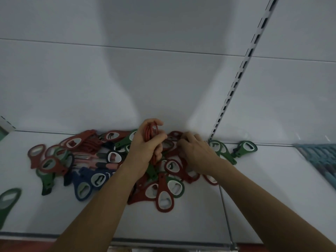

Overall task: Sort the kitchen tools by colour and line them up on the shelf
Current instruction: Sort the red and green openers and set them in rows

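Note:
A mixed heap of flat bottle openers lies on the white shelf (181,224): red ones (164,197), green ones (244,148) and blue ones (82,190), with a few pink tools (91,160) among them. My left hand (145,148) grips a bunch of red openers (151,131) held upright above the heap. My right hand (196,151) reaches down into the heap beside it, fingers curled on a red opener (175,134) at the back; the grip itself is hidden.
The shelf's white back wall rises behind the heap, with a slotted metal upright (236,79) at the right. A blue-grey slatted basket (320,159) sits at the far right. One green opener (8,202) lies apart at the left edge.

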